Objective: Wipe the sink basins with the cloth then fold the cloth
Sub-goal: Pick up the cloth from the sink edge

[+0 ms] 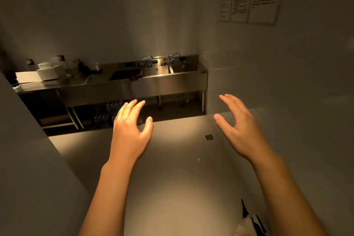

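Both hands are empty: the left hand [130, 128] and the right hand [237, 126] are raised with fingers spread and relaxed, gripping nothing. The sink basins [162, 70] lie well beyond the fingertips, set into the steel surface [99, 80] against the far wall, with two taps [145, 60] rising behind them. No cloth can be made out for certain; a dark reddish patch [134, 77] sits at the near rim of the left-most basin, ahead of the left hand, and may be it, but it is too small and dim to tell.

The step in hand looks like the approach, with wiping not yet begun. To do it well, close the distance across the floor [172, 159] first, then confirm where the cloth is before reaching. Boxes [49, 74] are stacked far ahead and left of the left hand, away from the basins.
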Demonstrator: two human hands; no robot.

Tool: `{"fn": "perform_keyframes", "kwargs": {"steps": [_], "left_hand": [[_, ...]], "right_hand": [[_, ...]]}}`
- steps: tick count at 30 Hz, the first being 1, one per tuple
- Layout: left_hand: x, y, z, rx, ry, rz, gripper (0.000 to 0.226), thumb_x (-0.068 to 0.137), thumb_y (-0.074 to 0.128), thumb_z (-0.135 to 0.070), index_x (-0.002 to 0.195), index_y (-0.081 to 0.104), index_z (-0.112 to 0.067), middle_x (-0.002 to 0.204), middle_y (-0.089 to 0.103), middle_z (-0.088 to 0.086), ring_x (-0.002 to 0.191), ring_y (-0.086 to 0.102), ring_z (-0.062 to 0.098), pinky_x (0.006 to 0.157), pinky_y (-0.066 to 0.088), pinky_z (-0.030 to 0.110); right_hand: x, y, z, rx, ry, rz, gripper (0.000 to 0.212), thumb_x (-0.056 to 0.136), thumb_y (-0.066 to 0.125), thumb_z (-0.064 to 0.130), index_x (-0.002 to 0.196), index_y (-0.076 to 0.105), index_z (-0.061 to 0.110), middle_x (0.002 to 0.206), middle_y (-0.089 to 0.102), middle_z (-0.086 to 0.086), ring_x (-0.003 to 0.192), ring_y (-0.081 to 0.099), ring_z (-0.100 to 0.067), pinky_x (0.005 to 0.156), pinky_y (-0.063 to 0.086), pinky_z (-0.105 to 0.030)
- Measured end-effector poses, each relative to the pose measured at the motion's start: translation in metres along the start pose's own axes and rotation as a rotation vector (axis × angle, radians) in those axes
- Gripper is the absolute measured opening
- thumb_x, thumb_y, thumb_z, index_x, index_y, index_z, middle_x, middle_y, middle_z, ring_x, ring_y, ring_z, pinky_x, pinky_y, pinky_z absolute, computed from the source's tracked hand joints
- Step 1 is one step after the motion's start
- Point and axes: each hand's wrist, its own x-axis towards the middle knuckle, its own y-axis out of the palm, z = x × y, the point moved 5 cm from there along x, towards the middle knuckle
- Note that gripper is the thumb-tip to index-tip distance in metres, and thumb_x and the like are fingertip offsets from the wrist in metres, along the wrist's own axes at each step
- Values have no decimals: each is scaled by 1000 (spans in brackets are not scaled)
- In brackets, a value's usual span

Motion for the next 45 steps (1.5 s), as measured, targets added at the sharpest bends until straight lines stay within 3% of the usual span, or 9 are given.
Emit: {"fn": "perform_keyframes", "kwargs": {"steps": [7, 14, 25, 30, 35, 40, 45], "left_hand": [[11, 8, 1, 29, -26, -10, 53, 99, 66, -24, 151, 54, -20, 160, 47, 2, 155, 31, 23, 126, 28, 53], [43, 18, 33, 63, -49, -5, 53, 101, 64, -27, 153, 52, -22, 162, 44, 0, 157, 26, 20, 128, 25, 50], [149, 30, 170, 18, -111, -32, 55, 102, 60, -33, 155, 45, -30, 165, 37, -4, 158, 21, 17, 129, 22, 52], [211, 16, 236, 62, -109, -66, 53, 100, 65, -26, 151, 53, -19, 161, 45, 6, 154, 31, 28, 127, 26, 52], [249, 14, 283, 80, -108, -59, 53, 100, 64, -29, 151, 54, -19, 160, 46, 7, 154, 31, 29, 125, 28, 56], [266, 16, 321, 76, -135, -45, 65, 92, 50, -45, 150, 55, -18, 159, 47, 9, 152, 34, 32, 124, 29, 56], [277, 25, 363, 79, -226, -22, 67, 91, 50, -44, 153, 52, -19, 164, 42, 7, 156, 29, 29, 125, 26, 55]], "right_hand": [[18, 5, -16, 19, -7, 37, 65, 91, 42, 62, 153, 32, 44, 160, 27, 21, 147, 27, -3, 120, 33, -47], [58, 36, -22, -16, -25, 74, 59, 98, 49, 49, 155, 32, 40, 162, 27, 18, 150, 23, -5, 122, 28, -48], [188, 154, 3, -122, -87, 127, 59, 100, 47, 53, 156, 29, 41, 163, 23, 18, 151, 19, -3, 124, 25, -44], [259, 217, 31, -161, -129, 151, 62, 98, 44, 61, 155, 26, 45, 163, 22, 20, 150, 23, -6, 121, 29, -40], [302, 274, 47, -162, -162, 164, 63, 97, 43, 63, 155, 23, 47, 162, 20, 22, 150, 23, -6, 120, 28, -40], [328, 320, 52, -173, -159, 218, 63, 97, 44, 58, 156, 24, 44, 164, 20, 18, 151, 22, -10, 121, 30, -48], [352, 361, 52, -179, -169, 257, 64, 96, 45, 57, 155, 27, 41, 163, 23, 15, 151, 23, -11, 122, 30, -48]]}}
